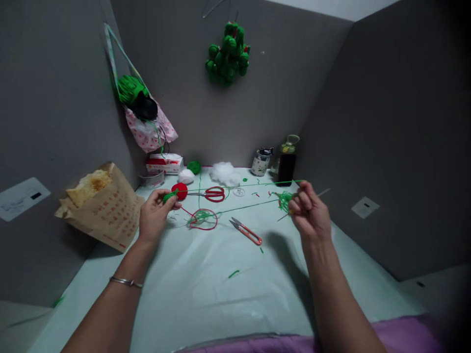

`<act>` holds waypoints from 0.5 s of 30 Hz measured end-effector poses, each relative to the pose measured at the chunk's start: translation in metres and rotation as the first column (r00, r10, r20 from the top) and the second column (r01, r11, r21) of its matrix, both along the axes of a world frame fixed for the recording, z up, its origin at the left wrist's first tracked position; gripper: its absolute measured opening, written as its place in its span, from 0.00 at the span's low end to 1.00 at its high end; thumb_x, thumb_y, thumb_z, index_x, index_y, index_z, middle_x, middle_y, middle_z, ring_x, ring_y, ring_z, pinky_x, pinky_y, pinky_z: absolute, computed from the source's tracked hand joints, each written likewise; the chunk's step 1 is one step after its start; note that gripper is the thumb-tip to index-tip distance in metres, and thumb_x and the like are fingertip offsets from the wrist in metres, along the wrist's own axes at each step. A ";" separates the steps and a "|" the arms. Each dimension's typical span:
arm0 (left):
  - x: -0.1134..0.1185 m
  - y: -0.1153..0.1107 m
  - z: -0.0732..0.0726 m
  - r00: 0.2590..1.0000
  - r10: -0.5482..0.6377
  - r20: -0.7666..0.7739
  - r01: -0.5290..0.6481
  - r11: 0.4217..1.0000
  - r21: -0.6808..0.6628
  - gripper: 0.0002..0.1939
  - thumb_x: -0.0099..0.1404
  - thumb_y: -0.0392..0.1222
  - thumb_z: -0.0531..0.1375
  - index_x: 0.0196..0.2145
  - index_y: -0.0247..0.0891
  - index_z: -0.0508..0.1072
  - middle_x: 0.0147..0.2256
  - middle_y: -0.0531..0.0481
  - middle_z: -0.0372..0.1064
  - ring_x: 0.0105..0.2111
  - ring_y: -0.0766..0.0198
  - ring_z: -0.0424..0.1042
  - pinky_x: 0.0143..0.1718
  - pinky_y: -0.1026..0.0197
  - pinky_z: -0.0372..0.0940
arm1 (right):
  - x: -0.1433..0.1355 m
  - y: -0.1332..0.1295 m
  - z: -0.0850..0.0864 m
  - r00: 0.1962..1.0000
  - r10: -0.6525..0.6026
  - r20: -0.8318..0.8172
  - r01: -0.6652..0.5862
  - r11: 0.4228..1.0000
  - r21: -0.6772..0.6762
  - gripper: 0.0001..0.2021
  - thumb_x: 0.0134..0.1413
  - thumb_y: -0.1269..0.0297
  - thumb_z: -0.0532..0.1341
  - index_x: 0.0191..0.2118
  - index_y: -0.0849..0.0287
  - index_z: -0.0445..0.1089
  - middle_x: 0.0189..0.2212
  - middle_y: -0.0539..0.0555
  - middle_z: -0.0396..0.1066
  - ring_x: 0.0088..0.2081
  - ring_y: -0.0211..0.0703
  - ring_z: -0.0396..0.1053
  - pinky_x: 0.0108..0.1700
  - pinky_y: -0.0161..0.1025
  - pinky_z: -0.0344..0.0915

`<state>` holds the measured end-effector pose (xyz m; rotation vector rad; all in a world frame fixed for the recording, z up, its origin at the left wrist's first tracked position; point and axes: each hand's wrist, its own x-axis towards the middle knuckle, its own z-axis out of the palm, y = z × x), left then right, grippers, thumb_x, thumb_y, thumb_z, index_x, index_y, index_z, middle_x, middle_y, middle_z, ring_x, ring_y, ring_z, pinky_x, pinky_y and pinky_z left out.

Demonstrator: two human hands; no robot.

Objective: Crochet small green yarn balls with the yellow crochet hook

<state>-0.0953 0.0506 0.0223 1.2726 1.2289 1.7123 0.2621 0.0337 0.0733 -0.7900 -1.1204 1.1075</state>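
Head view, pale tabletop (198, 304) hemmed by grey walls (176, 63), left hand (155, 214) pinching small green yarn piece (169, 196) above it, right hand (311, 212) gripping green strand (257, 184) pulled taut between them, orange snips (250, 235) lying below, green cluster (228, 59) hanging behind.

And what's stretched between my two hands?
In the head view, a green strand runs from the small green piece in your left hand to your right hand.

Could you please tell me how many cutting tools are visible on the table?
2: red-handled scissors just right of the red yarn ball, and orange snips nearer the camera.
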 end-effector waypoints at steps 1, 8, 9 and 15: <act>0.001 0.000 -0.002 1.000 0.006 0.013 -0.006 1.000 -0.002 0.18 0.55 0.47 0.69 0.39 0.38 0.69 0.27 0.56 0.72 0.26 0.64 0.77 0.32 0.62 0.73 | 0.008 0.003 0.001 0.980 -0.190 0.066 0.187 0.981 0.053 0.17 0.56 0.43 0.63 0.33 0.52 0.67 0.16 0.38 0.37 0.19 0.34 0.32 0.20 0.34 0.38; 0.035 -0.019 0.005 0.991 -0.132 -0.014 0.132 0.991 0.036 0.14 0.59 0.46 0.68 0.40 0.40 0.72 0.35 0.53 0.75 0.34 0.62 0.77 0.41 0.59 0.72 | -0.002 0.012 -0.014 0.882 -0.349 0.318 0.336 0.937 0.096 0.13 0.46 0.56 0.73 0.34 0.57 0.76 0.30 0.53 0.74 0.29 0.40 0.65 0.29 0.36 0.59; 0.043 -0.024 0.005 0.986 -0.162 -0.038 0.163 0.986 0.040 0.12 0.60 0.45 0.69 0.40 0.41 0.74 0.36 0.52 0.75 0.36 0.61 0.76 0.42 0.59 0.71 | -0.014 0.009 -0.017 0.877 -0.329 0.350 0.315 0.944 0.098 0.13 0.47 0.56 0.72 0.37 0.58 0.77 0.35 0.55 0.76 0.33 0.42 0.68 0.32 0.37 0.62; 0.072 -0.045 0.003 0.946 -0.280 -0.165 0.291 0.956 0.044 0.06 0.61 0.41 0.69 0.37 0.42 0.78 0.37 0.50 0.77 0.41 0.57 0.74 0.46 0.58 0.67 | -0.083 -0.020 -0.029 0.873 0.221 0.435 -0.204 0.975 -0.086 0.27 0.51 0.57 0.71 0.57 0.54 0.71 0.47 0.56 0.76 0.35 0.40 0.71 0.37 0.37 0.66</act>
